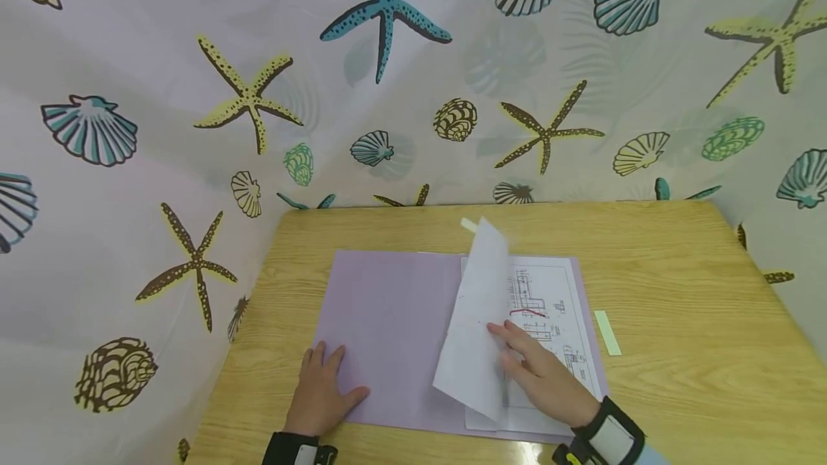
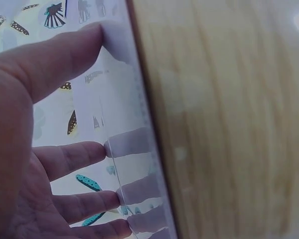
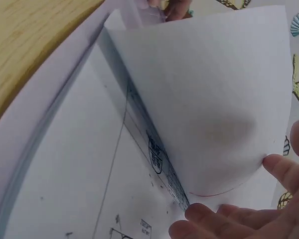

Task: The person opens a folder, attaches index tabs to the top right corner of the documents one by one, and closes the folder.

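An opened lilac folder (image 1: pixel 394 321) lies on the table, with a printed technical drawing (image 1: pixel 555 364) on its right half. A white sheet (image 1: pixel 474 321) stands raised and curved over the middle of the folder. My right hand (image 1: pixel 549 375) touches this sheet, its fingers fairly straight; in the right wrist view one fingertip meets the edge of the lifted sheet (image 3: pixel 204 99). On the folder's lower left corner rests my left hand (image 1: pixel 326 393), fingers spread. The left wrist view shows its fingertips against the folder's glossy surface (image 2: pixel 129 114).
The wooden table (image 1: pixel 698 293) extends around the folder. A pale green strip (image 1: pixel 607 332) lies right of the folder, and another pale strip (image 1: pixel 469 224) shows by the raised sheet's top. A curtain (image 1: pixel 413 106) with shells and starfish hangs behind and at both sides.
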Available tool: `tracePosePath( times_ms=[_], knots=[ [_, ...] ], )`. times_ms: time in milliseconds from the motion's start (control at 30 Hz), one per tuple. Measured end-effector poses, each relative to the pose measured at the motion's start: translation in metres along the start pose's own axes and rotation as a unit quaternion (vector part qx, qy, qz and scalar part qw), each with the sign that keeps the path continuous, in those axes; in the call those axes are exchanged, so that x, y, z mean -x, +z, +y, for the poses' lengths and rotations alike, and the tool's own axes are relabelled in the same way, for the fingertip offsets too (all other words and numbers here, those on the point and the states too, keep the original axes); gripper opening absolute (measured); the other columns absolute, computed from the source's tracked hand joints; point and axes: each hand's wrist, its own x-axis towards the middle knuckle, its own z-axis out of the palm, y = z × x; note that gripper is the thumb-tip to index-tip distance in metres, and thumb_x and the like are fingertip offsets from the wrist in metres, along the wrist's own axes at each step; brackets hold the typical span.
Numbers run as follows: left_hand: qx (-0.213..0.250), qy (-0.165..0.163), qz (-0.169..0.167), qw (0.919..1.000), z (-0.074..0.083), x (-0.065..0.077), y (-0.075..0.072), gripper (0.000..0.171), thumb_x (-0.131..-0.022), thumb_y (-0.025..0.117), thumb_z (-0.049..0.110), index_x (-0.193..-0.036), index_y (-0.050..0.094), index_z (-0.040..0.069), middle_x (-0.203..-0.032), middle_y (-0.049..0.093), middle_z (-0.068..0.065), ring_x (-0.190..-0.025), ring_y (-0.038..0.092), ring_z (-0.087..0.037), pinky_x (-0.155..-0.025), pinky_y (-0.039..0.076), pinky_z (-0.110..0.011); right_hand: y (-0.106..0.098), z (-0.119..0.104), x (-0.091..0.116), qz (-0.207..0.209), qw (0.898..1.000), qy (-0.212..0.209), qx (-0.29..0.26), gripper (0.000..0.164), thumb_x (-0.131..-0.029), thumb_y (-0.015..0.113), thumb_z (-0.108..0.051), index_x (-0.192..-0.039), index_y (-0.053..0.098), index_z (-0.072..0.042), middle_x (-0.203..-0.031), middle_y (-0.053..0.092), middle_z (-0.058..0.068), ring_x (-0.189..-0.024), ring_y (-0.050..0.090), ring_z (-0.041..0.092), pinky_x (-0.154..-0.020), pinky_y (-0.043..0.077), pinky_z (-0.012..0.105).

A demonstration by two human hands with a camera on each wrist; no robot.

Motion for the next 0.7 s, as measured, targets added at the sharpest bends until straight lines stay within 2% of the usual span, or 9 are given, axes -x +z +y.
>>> tracePosePath(
  times_ms=[100, 167, 300, 400, 433, 533, 700],
  knots=[
    [-0.002, 0.003, 0.004, 1.0, 0.0, 0.0, 0.0, 0.082, -0.065, 0.077, 0.049, -0.125, 0.052, -0.001, -0.133, 0.034, -0.033, -0.125, 0.024, -0.051, -0.089, 0.033, -0.062, 0.009, -0.003, -0.004, -0.01, 0.998, -0.017, 0.06, 0.042, -0.097, 0.04, -0.038, -0.138, 0.038, -0.033, -0.148, 0.023, 0.005, -0.132, 0.026, 0.026, -0.097, 0.031, 0.054],
    [-0.001, 0.003, 0.004, 1.0, 0.0, 0.0, 0.0, 0.073, -0.072, 0.073, 0.045, -0.125, 0.053, -0.001, -0.134, 0.033, -0.032, -0.125, 0.024, -0.051, -0.09, 0.033, -0.061, 0.016, -0.003, -0.006, -0.015, 0.994, -0.033, 0.101, 0.042, -0.096, 0.041, -0.039, -0.138, 0.041, -0.032, -0.147, 0.025, 0.005, -0.131, 0.028, 0.027, -0.097, 0.031, 0.054],
    [0.036, -0.011, 0.002, 0.9993, 0.0, -0.002, -0.002, 0.049, -0.092, 0.049, 0.036, -0.122, 0.055, -0.002, -0.135, 0.033, -0.032, -0.126, 0.023, -0.05, -0.095, 0.028, -0.061, 0.028, -0.001, -0.008, -0.013, 0.982, -0.068, 0.173, 0.041, -0.095, 0.043, -0.04, -0.135, 0.046, -0.028, -0.146, 0.028, 0.008, -0.129, 0.032, 0.029, -0.096, 0.034, 0.051],
    [0.074, -0.032, -0.01, 0.9967, 0.0, -0.004, -0.005, 0.055, -0.098, 0.031, 0.041, -0.122, 0.056, -0.003, -0.137, 0.032, -0.031, -0.128, 0.02, -0.049, -0.098, 0.023, -0.061, 0.034, 0.002, -0.009, -0.017, 0.973, -0.084, 0.215, 0.042, -0.094, 0.045, -0.039, -0.133, 0.049, -0.024, -0.147, 0.027, 0.008, -0.13, 0.031, 0.028, -0.099, 0.033, 0.048],
    [0.079, -0.038, -0.014, 0.9961, 0.0, -0.004, -0.006, 0.059, -0.097, 0.03, 0.044, -0.122, 0.056, -0.003, -0.138, 0.031, -0.03, -0.129, 0.02, -0.048, -0.098, 0.023, -0.061, 0.036, 0.003, -0.009, -0.021, 0.97, -0.087, 0.226, 0.042, -0.094, 0.046, -0.039, -0.133, 0.049, -0.023, -0.147, 0.026, 0.008, -0.13, 0.03, 0.028, -0.1, 0.031, 0.047],
    [0.06, -0.04, -0.023, 0.9971, -0.003, -0.005, -0.002, 0.068, -0.092, 0.036, 0.055, -0.123, 0.055, -0.002, -0.138, 0.031, -0.03, -0.128, 0.021, -0.048, -0.097, 0.024, -0.062, 0.04, 0.006, -0.01, -0.032, 0.962, -0.093, 0.253, 0.044, -0.093, 0.048, -0.039, -0.133, 0.049, -0.021, -0.148, 0.024, 0.006, -0.132, 0.027, 0.026, -0.103, 0.028, 0.045],
    [0.028, -0.025, -0.021, 0.9991, -0.006, -0.005, 0.001, 0.079, -0.075, 0.062, 0.06, -0.123, 0.053, -0.002, -0.136, 0.033, -0.029, -0.127, 0.024, -0.047, -0.094, 0.029, -0.06, 0.043, 0.01, -0.011, -0.03, 0.952, -0.114, 0.283, 0.045, -0.091, 0.052, -0.038, -0.13, 0.052, -0.017, -0.147, 0.026, 0.008, -0.131, 0.028, 0.026, -0.104, 0.027, 0.042]
  ],
)
